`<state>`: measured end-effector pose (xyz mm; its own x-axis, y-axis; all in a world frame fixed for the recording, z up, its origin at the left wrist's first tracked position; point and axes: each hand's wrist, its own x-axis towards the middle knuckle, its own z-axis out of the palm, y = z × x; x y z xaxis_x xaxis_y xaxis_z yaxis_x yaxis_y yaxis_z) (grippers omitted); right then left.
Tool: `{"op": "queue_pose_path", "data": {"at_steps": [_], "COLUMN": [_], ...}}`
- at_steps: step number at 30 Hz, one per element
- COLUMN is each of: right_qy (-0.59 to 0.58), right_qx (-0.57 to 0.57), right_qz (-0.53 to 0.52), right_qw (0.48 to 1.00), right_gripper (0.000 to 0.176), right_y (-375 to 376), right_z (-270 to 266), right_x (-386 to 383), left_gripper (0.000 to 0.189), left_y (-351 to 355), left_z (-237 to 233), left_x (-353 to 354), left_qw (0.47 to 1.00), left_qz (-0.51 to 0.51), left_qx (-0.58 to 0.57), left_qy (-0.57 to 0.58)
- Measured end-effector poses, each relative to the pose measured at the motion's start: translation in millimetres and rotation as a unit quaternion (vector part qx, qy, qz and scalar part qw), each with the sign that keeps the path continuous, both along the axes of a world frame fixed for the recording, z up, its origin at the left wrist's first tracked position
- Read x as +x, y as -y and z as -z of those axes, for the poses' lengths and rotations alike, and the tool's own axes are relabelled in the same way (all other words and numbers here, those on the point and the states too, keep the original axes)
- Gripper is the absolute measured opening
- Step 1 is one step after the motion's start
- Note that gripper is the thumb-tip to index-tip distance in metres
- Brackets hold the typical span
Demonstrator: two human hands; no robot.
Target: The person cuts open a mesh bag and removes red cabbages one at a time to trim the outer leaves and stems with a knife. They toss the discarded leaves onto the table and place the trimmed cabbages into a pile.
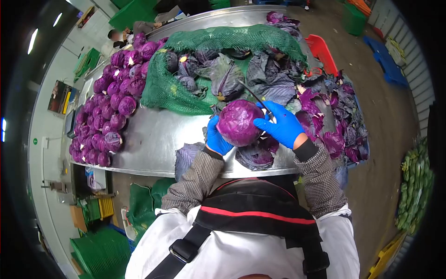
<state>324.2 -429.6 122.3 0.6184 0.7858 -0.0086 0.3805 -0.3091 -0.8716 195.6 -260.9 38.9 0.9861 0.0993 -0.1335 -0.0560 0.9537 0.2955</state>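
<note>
A round, shiny purple cabbage (239, 122) is held between my two blue-gloved hands above the metal table (155, 135). My left hand (217, 137) grips its left side. My right hand (279, 124) touches its right side and also holds a knife (253, 95), whose dark blade points up and to the left. Loose outer leaves (255, 157) lie just below the cabbage, and another leaf (187, 159) is near my left sleeve. Beyond my hands, a green mesh sack (174, 95) lies open around several untrimmed cabbages (226, 78) with dark leaves.
Purple cabbages (110, 104) are piled along the table's left side. Leaf scraps (341, 118) are heaped at the right, near a red crate (322, 55). A person (139, 28) is at the far left. Green crates (100, 251) stand on the floor lower left.
</note>
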Motion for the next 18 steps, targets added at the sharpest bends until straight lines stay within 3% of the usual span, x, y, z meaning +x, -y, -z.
{"op": "queue_pose_path", "data": {"at_steps": [5, 6, 7, 8, 10, 11, 14, 16, 18], "right_qy": [-0.03, -0.041, -0.041, -0.063, -0.086, -0.106, -0.118, 0.017, 0.022], "right_qx": [0.046, 0.057, 0.056, 0.064, 0.071, 0.107, 0.152, 0.124, 0.094], "right_qz": [0.023, 0.029, 0.029, 0.048, 0.064, 0.053, 0.06, 0.066, 0.035], "right_qw": [0.998, 0.997, 0.997, 0.995, 0.992, 0.987, 0.979, 0.99, 0.995], "right_gripper": [0.051, 0.047, 0.047, 0.044, 0.041, 0.038, 0.035, 0.034, 0.035], "right_y": [11.6, 13.6, 13.8, 13.4, 16.3, 17.4, 16.2, 13.8, 17.5], "right_z": [10.5, 13.9, 22.1, 33.8, 40.3, 40.4, 12.1, 6.0, 11.5], "right_x": [-15.3, -17.5, -18.1, -19.4, -26.0, -30.5, -44.8, -46.0, -42.8], "left_gripper": [0.068, 0.064, 0.061, 0.061, 0.06, 0.061, 0.06, 0.058, 0.057], "left_y": [12.1, 15.0, 16.7, 17.6, 17.7, 15.7, 11.6, 17.4, 21.7], "left_z": [-17.6, -20.2, -21.2, -19.4, -14.3, -12.5, -9.2, -19.4, -27.5], "left_x": [1.3, 0.3, 0.4, 0.1, 0.6, 2.1, 6.2, 4.3, 5.5], "left_qw": [0.999, 0.988, 0.943, 0.943, 0.997, 0.998, 0.996, 0.996, 0.996], "left_qz": [-0.002, -0.037, -0.071, -0.072, -0.048, -0.068, -0.089, -0.083, -0.074], "left_qx": [-0.033, 0.14, 0.31, 0.309, -0.014, 0.005, 0.012, -0.016, -0.045], "left_qy": [0.007, 0.053, 0.098, 0.097, 0.052, -0.016, -0.03, -0.02, -0.006]}}
